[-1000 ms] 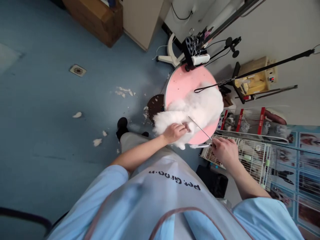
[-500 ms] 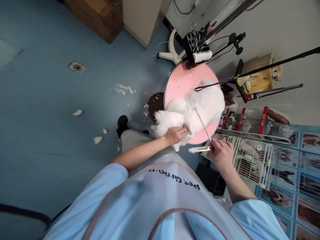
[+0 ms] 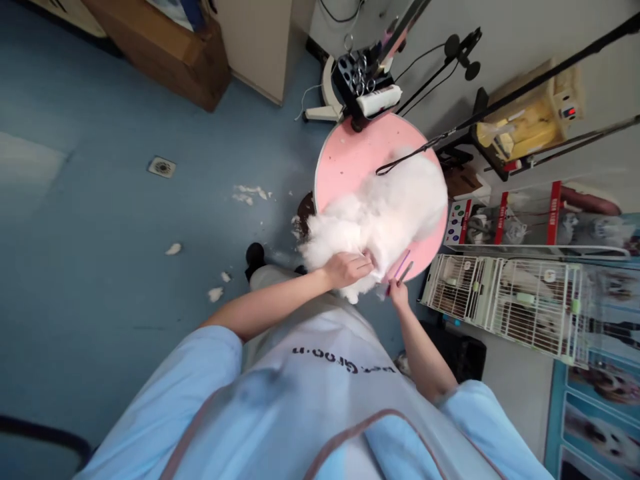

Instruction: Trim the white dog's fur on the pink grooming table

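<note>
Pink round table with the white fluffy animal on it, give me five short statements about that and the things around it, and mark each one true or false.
1. The white animal is on the pink table. True.
2. The left hand is on the black tool holder. False: it is on the white animal.
3. The right hand holds a thin-bladed tool. True.
4. The blue floor has white tufts lying on it. True.
5. The white tube lies on the floor, apart from the black tool holder. False: it is up at the black tool holder, by the far edge of the table.
</note>
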Motion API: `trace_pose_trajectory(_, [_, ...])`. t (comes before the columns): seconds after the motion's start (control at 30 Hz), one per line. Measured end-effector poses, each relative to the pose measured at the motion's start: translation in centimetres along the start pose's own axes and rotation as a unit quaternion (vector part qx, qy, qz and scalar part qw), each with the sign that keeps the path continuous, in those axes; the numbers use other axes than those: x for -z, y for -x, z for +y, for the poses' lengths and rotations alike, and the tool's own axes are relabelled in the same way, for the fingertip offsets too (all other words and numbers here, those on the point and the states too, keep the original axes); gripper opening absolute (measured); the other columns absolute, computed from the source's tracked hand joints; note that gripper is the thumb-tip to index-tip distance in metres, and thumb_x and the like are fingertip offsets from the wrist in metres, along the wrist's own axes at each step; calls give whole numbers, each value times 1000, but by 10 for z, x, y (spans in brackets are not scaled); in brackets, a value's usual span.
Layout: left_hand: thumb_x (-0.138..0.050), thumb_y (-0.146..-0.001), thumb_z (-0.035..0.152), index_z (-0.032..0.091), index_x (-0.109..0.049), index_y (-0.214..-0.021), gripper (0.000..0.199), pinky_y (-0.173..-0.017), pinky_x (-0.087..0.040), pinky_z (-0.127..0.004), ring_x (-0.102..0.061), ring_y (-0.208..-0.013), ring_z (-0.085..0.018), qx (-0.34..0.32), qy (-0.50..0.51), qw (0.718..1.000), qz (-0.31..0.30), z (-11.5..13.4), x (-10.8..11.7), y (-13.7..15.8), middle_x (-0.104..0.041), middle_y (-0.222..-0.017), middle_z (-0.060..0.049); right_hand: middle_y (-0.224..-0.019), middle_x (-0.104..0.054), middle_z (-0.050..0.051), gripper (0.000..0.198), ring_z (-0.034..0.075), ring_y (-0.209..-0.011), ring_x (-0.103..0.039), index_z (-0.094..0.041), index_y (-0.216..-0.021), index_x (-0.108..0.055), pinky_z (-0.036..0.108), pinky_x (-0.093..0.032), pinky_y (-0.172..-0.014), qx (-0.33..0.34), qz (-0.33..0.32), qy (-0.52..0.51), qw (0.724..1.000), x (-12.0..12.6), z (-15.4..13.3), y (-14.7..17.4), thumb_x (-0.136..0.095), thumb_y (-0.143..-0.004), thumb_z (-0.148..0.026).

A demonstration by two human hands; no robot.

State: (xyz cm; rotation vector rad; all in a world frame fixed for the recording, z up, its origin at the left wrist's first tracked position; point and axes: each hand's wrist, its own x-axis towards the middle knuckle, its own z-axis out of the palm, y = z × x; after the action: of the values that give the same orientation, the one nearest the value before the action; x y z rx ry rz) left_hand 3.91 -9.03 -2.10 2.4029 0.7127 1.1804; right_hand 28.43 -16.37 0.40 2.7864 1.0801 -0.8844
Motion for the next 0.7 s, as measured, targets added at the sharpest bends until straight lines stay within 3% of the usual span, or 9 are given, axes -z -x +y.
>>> trace_pose_trajectory(0.1, [-46, -93, 9, 16, -67, -90, 22, -62, -46, -26, -67, -72, -14, -31, -13, 998, 48, -2, 5, 1, -72, -82, -4, -57, -61, 7, 47, 21, -58, -62, -16, -75, -60, 31, -48, -59, -22, -65, -28, 997, 15, -1, -1, -44, -88, -58])
trace_pose_trajectory(0.17, [-48, -91, 7, 16, -66, -90, 20, -63, -49, -25, -68, -72, -12, -39, -27, 994, 94, -1, 9, -1, -73, -82, -2, -68, -67, 7, 45, 20, -63, -65, -17, -87, -61, 30, -50, -62, -3, -144, -89, 986, 37, -1, 16, -56, -82, -61])
trace_pose_trajectory(0.23, [-49, -90, 6, 17, -65, -90, 19, -65, -52, -23, -68, -72, -11, -32, -12, 991, 129, 2, 14, -5, -73, -82, -1, -84, -70, 6, 49, 19, -73, -67, -19, -99, -59, 29, -51, -68, 48, -259, -158, 952, 62, -6, 42, -72, -72, -56])
trace_pose_trajectory(0.33, [-49, -89, 6, 17, -63, -90, 17, -68, -55, -22, -69, -74, -10, -9, 43, 983, 176, 7, 22, -14, -73, -82, 0, -85, -68, 4, 48, 16, -73, -63, -19, -96, -58, 29, -50, -70, 113, -383, -167, 902, 97, -28, 82, -82, -66, -48])
trace_pose_trajectory(0.43, [-50, -88, 4, 16, -62, -89, 18, -68, -56, -22, -69, -74, -11, 17, 90, 973, 210, 11, 27, -19, -73, -83, -1, -80, -65, 2, 40, 15, -71, -59, -18, -92, -59, 28, -48, -67, 124, -401, -80, 904, 126, -64, 100, -79, -71, -45])
trace_pose_trajectory(0.53, [-49, -87, 3, 16, -63, -92, 19, -68, -56, -22, -70, -73, -10, 40, 105, 969, 222, 12, 26, -20, -74, -85, -1, -78, -62, 1, 37, 14, -71, -58, -17, -92, -61, 27, -47, -65, 111, -399, -10, 910, 149, -98, 99, -78, -73, -44])
trace_pose_trajectory(0.7, [-50, -88, 3, 16, -63, -90, 18, -67, -56, -22, -69, -72, -10, 54, 107, 965, 231, 10, 17, -17, -73, -83, 0, -82, -63, 1, 40, 14, -75, -58, -17, -96, -60, 27, -47, -69, 69, -438, 15, 896, 164, -130, 90, -78, -73, -44])
